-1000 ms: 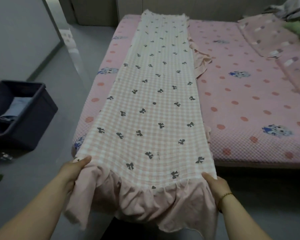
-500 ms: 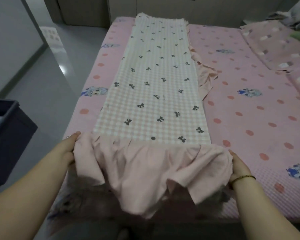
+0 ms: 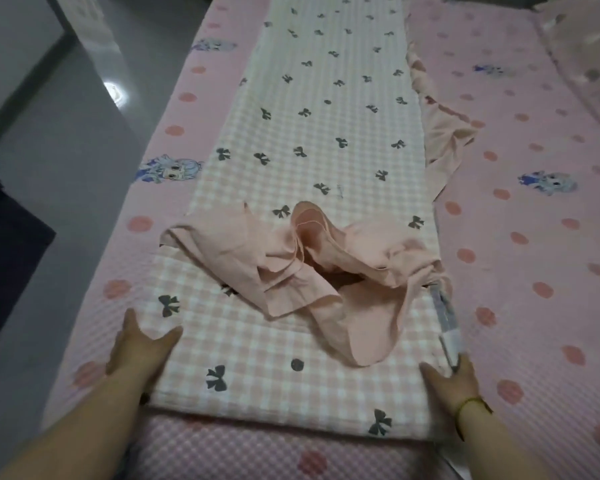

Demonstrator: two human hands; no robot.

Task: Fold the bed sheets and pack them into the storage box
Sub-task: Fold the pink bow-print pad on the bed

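Observation:
A pink-and-white checked bed sheet (image 3: pixel 326 109) with small dark bows lies in a long strip on the bed. Its near end is folded over onto itself (image 3: pixel 284 358), and the plain pink ruffle (image 3: pixel 291 268) lies crumpled on top of the fold. My left hand (image 3: pixel 137 348) rests flat at the fold's left edge, fingers spread. At the fold's right edge my right hand (image 3: pixel 449 379), with a thin bracelet on the wrist, touches the sheet with the fingers apart. The dark storage box (image 3: pixel 4 268) stands on the floor at the left, cut off by the frame.
The bed carries a pink cover (image 3: pixel 520 258) with red dots and cartoon figures. More pink ruffle (image 3: pixel 444 140) sticks out on the strip's right side. Another patterned cloth (image 3: pixel 589 53) lies at the far right. Grey floor (image 3: pixel 59 161) runs along the bed's left side.
Both hands carried the ruffled end up from the bed's foot and laid it forward on the strip. They let go of the ruffle and now rest at the new fold's corners.

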